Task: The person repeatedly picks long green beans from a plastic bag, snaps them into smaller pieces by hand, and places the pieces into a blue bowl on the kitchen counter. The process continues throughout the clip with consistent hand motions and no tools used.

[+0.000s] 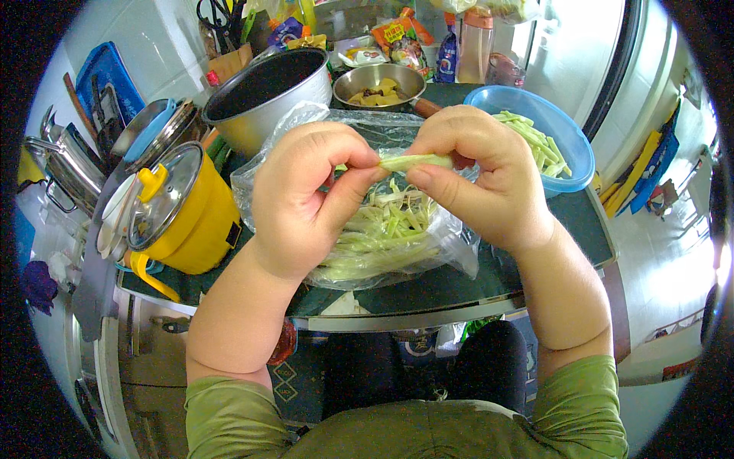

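Note:
Between my two hands a pale green vegetable piece (416,162), perhaps a stem or bean, is held level. The thumb and forefinger of my left hand (318,189) pinch its left end. My right hand (487,172) grips the other end, with the thumb below. Beneath them an open clear plastic bag (378,275) lies on the dark tabletop, with pale green stems (395,221) and thin strips in it. Past my right hand stands a blue plastic basin (565,123) holding cut green pieces (533,140); my hand hides part of it.
A yellow electric pot (195,218) with a glass lid stands at the left. Behind are a large silver pot (275,97) and a small steel pan (416,86) with yellowish food. Seasoning packets (395,37) and a plastic bottle (475,46) line the back.

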`<state>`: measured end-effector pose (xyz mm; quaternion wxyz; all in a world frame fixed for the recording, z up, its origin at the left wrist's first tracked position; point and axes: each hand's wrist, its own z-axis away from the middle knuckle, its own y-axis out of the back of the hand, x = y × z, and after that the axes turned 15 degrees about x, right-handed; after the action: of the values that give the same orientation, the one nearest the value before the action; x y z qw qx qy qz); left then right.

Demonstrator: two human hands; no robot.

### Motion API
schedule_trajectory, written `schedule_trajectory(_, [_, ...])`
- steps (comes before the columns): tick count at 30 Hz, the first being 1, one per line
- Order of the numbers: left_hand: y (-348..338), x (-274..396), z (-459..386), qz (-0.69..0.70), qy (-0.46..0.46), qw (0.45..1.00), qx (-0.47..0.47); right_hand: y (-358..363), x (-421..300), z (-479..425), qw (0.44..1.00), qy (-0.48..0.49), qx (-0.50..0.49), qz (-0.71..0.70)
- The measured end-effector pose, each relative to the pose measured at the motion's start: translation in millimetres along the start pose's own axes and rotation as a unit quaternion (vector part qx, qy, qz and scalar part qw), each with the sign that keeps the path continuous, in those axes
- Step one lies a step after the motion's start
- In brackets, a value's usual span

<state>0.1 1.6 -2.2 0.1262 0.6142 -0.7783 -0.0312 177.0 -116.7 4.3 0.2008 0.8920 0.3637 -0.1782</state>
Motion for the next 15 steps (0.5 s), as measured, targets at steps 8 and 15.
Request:
schedule_trajectory(8, [-11.9, 4.7, 12.8, 0.138, 0.156, 0.977, 0.055, -11.2, 3.1, 5.4, 0.997, -0.013, 0.054, -0.060])
schedule_trajectory(15, [-24.7, 4.1, 14.0, 0.355, 0.430, 0.827, 0.064, -18.0, 8.7, 8.0, 0.994, -0.047, 0.096, -0.024])
